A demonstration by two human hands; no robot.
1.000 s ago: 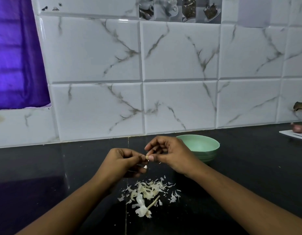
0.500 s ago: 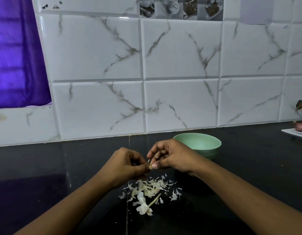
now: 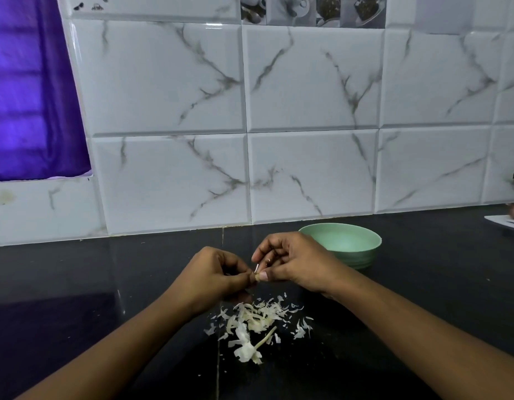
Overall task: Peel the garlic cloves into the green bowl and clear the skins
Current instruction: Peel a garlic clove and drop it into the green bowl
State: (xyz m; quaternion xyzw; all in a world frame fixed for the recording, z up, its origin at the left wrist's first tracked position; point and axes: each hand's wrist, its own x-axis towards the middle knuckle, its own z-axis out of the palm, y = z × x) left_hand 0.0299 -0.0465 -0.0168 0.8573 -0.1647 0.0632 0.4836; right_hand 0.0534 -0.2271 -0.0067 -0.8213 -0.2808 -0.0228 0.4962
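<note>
Fingers point(image 3: 263, 275) of left hand point(image 3: 212, 277) and right hand point(image 3: 297, 262) pinch a garlic clove point(image 3: 256, 277) above the skins point(image 3: 255, 319).

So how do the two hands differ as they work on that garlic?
The left hand is curled tight, gripping the garlic clove; the right hand is looser, fingers fanned, thumb picking at it. The right hand overlaps the green bowl in view; the left is over dark counter. Both pinch the clove, beyond the pile of skins.

Left hand point(image 3: 212, 280) and right hand point(image 3: 296, 262) pinch clove point(image 3: 256, 277) (above skins point(image 3: 255, 319)).
</note>
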